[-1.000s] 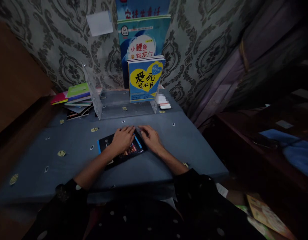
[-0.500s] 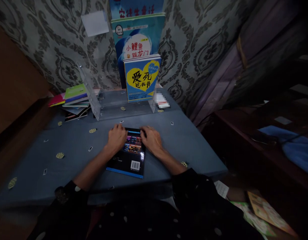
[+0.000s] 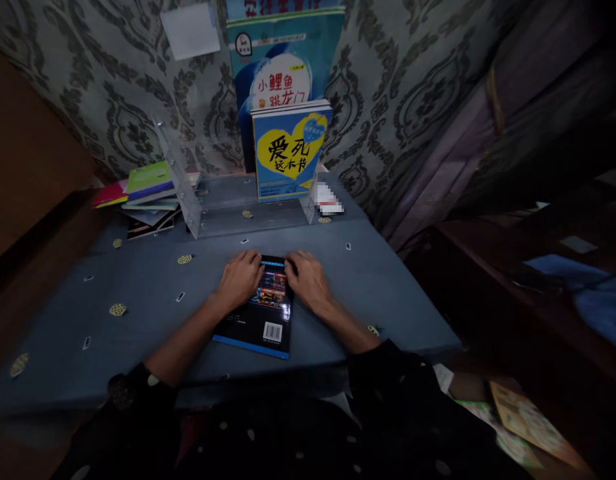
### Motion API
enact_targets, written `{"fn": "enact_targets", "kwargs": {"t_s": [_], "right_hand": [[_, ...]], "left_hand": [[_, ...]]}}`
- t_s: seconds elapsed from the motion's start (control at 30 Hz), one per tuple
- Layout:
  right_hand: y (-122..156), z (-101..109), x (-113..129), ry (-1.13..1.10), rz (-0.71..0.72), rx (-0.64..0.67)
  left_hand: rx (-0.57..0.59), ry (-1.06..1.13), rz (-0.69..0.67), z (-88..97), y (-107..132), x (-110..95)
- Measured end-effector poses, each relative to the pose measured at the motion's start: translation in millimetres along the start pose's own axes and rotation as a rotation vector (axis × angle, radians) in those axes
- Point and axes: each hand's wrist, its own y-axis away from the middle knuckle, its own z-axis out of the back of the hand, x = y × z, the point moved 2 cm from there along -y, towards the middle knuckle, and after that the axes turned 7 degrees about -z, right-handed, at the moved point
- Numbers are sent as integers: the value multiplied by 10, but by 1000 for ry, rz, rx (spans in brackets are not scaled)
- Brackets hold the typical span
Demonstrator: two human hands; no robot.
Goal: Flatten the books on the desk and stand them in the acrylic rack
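A black book (image 3: 253,329) with a blue lower edge, small colour pictures and a white barcode lies flat on the blue tablecloth (image 3: 153,273). At its upper left edge is my left hand (image 3: 242,277), fingers curled over the side. My right hand (image 3: 308,280) grips the upper right edge in the same way, thumb on the cover. Beyond the hands stands a clear acrylic rack (image 3: 228,223). Blue books with a yellow heart (image 3: 288,157) stand upright at its right side, in front of taller teal picture books (image 3: 288,53).
A stack of books and folders (image 3: 151,190) lies left of the rack. Right of it is a small white item (image 3: 329,199), partly pixelated. A dark red table (image 3: 488,267) stands to the right, with picture books (image 3: 533,420) lower down near the table's front corner.
The camera view has shifted slightly. Both hands keep their places on the black book's upper edges, and the book stays flat on the cloth.
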Motion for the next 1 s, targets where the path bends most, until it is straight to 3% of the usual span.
{"fn": "enact_targets", "kwargs": {"t_s": [0.27, 0.47, 0.7, 1.0], "right_hand": [[102, -42, 138, 130, 91, 40], [208, -239, 226, 201, 110, 60], [-41, -385, 255, 147, 179, 209], [-56, -410, 436, 167, 243, 232]], "left_hand": [[-80, 37, 18, -103, 34, 13], [-99, 26, -11, -165, 35, 30], [-58, -3, 106, -98, 19, 102], [-111, 6, 74, -186, 32, 171]]}}
